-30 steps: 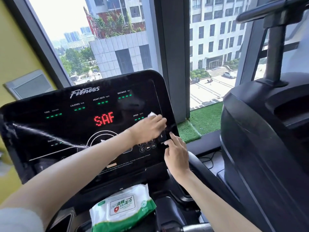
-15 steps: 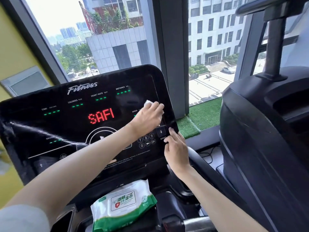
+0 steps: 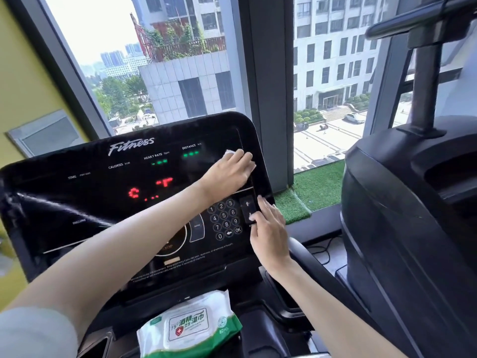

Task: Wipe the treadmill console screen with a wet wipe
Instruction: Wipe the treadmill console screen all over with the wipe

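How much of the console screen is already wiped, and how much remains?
Done: cannot tell for sure; a streak shows on the console screen at its left side. In hand: the left hand presses the wet wipe on the upper right corner, and the right hand rests at the arrow keys. Left: probably the number keypad area.

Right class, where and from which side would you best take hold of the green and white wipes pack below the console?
Grip the wipes pack across its soft, bulging white middle, coming from above and the near side. It lies flat with its label up below the console, which overhangs its far edge.
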Demonstrator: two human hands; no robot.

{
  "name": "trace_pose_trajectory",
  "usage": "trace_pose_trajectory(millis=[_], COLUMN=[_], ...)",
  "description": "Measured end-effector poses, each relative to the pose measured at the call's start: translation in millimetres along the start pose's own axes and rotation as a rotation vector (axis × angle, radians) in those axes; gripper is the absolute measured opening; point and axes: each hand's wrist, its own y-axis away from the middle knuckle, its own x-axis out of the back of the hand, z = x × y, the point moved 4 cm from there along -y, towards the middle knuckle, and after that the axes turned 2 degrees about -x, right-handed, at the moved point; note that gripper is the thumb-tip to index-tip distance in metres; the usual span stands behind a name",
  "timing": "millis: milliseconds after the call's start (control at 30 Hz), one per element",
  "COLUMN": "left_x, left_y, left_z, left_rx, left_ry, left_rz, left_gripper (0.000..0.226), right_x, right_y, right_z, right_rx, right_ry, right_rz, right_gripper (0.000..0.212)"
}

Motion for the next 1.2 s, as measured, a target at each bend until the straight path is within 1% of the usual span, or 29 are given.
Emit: trace_pose_trajectory(millis=[100,167,300,400,433,567,667,767,900,1000,1067,1100,1133,1167,1200], left_x=[1.1,-1.1,-1.0,0.1,1.9,8.8,6.5,8.3,13.9,16.7,18.6,19.9,25.4,32.7,40.0], left_y=[-15.4,-22.6,-26.0,-16.5,-11.2,23.7,63.1,109.8,169.1,214.0,243.7,259.8,277.6,296.0,315.0], left_z=[-26.5,-37.0,-44.1,-46.9,-48.7,-59.9,-68.7,-77.1,-84.3,-89.6,-92.8,-96.0,-102.5,-110.8,-118.9], left_rx=[0.161,0.249,0.441,0.531,0.545,0.586,0.657,0.778,0.94,1.061,1.111,1.168,1.326,1.536,1.792], left_ry=[0.042,0.054,0.103,0.089,0.078,0.016,0.082,0.115,0.227,0.284,0.325,0.361,0.432,0.49,0.553], left_rz=[-0.029,-0.041,-0.074,-0.089,-0.09,-0.054,-0.009,-0.01,-0.043,-0.056,-0.002,0.056,0.176,0.352,0.541], left_gripper=[0.04,0.025,0.048,0.061,0.059,0.033,0.031,0.04,0.054,0.063,0.062,0.051,0.029,0.014,0.029], right_x=[0.4,0.0,-1.8,-4.0,-5.3,-14.2,-26.0,-36.9,-48.8,-54.2,-55.7,-56.0,-56.1,-55.7,-55.2], right_y=[-11.2,-17.3,-25.2,-27.4,-27.4,-25.3,-23.4,-19.2,-10.2,-2.9,0.7,2.0,3.0,4.0,4.7], right_z=[-3.9,-6.8,-14.4,-26.0,-31.4,-59.5,-85.7,-116.2,-151.5,-167.9,-174.8,-177.5,-179.2,-180.2,-180.7], right_rx=[0.011,0.023,0.056,0.088,0.101,0.159,0.214,0.255,0.297,0.307,0.319,0.323,0.324,0.325,0.323], right_ry=[-0.009,-0.015,-0.03,-0.042,-0.047,-0.081,-0.103,-0.132,-0.158,-0.169,-0.175,-0.173,-0.168,-0.162,-0.159], right_rz=[-0.001,-0.01,-0.03,-0.043,-0.046,-0.047,-0.06,-0.097,-0.147,-0.158,-0.158,-0.156,-0.154,-0.15,-0.147], right_gripper=[0.024,0.023,0.02,0.018,0.017,0.02,0.027,0.035,0.037,0.035,0.036,0.037,0.038,0.037,0.037])
